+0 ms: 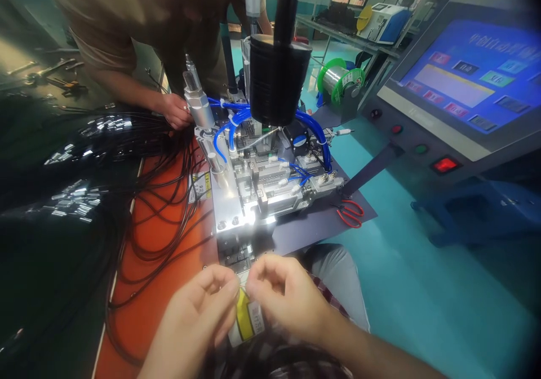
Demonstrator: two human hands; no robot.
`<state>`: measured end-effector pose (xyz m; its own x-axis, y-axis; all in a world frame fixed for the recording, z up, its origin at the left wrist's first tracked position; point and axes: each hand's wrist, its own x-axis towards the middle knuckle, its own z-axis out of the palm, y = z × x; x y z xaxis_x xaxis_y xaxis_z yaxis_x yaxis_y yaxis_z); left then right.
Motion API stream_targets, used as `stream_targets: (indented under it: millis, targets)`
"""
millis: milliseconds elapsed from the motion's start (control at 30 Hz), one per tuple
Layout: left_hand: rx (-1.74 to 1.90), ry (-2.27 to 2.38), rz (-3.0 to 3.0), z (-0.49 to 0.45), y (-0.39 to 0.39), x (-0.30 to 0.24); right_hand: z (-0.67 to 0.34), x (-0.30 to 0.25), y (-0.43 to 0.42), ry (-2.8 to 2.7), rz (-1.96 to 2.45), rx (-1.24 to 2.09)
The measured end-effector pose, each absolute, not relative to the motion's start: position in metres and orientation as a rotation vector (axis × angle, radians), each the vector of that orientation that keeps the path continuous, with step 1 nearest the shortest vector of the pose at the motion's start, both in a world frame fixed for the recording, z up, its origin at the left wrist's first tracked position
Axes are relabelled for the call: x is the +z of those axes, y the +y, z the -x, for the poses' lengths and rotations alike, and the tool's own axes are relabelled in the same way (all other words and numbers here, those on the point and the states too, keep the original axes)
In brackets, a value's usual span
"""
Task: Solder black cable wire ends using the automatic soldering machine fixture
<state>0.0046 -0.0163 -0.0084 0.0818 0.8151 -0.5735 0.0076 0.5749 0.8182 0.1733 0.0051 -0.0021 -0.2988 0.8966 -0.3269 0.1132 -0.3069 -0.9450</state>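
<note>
My left hand [198, 317] and my right hand [287, 297] meet low in the head view, just in front of a metal fixture machine [257, 182]. Both hands have their fingers pinched together at the same spot, over a yellow and white label [247, 320]. What the fingertips hold is too small to make out. The machine has blue air hoses [313, 128], a silver cylinder [198, 103] and a black cylinder [276, 77] hanging above it.
Another person leans over the far side, one hand [175, 111] at the silver cylinder. Black cables [169, 199] sprawl over the orange mat [147, 300]. Red scissors [350, 213] lie right of the machine. A control panel with a blue screen [465, 75] stands at right.
</note>
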Motion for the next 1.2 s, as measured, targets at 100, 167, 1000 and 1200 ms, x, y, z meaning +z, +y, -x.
stream_targets:
  millis: [100, 167, 1000, 1200]
  targets:
    - [0.690, 1.362, -0.770, -0.004, -0.016, -0.008, -0.173, 0.000, 0.006, -1.443, 1.347, 1.488]
    - [0.679, 1.353, -0.771, -0.003, -0.016, -0.007, -0.173, 0.001, 0.007, -1.483, 1.348, 1.428]
    - [0.625, 1.351, -0.779, -0.001, -0.010, 0.000, -0.182, -0.003, 0.014, -1.473, 1.298, 1.668]
    - [0.637, 1.385, -0.790, -0.009, -0.010, 0.010, -0.187, 0.008, 0.022, -1.728, 1.186, 1.592]
